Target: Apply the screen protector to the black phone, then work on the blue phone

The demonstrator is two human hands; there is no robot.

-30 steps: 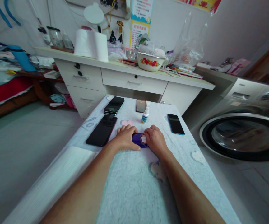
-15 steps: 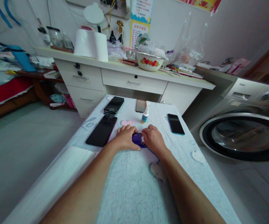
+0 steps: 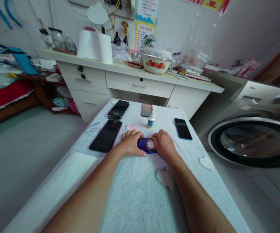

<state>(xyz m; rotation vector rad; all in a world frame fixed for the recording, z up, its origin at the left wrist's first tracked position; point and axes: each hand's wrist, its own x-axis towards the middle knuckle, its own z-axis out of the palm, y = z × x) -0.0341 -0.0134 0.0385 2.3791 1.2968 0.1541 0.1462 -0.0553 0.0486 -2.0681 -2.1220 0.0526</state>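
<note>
A purple object (image 3: 142, 145) with a pale label in a dark outline lies across the middle of the cloth-covered table (image 3: 140, 194). Around its left end my left hand (image 3: 131, 144) is closed, thumb at the near edge. My right hand (image 3: 164, 144) grips the right end, its fingertips partly hidden. Just beyond the hands stands a small white bottle (image 3: 151, 120) with a blue and yellow label. To the left lie a large black phone (image 3: 106, 136) and a stack of dark phones (image 3: 118, 109).
A phone with a blue edge (image 3: 183, 129) lies on the right, and a brownish phone (image 3: 147, 110) at the far edge. White sheets (image 3: 64, 181) cover the near left. Behind is a white desk (image 3: 140, 84); a washing machine (image 3: 239, 110) stands right.
My right hand has moved slightly to the right along the purple object, uncovering more of its pale label. My left hand has stayed in place.
</note>
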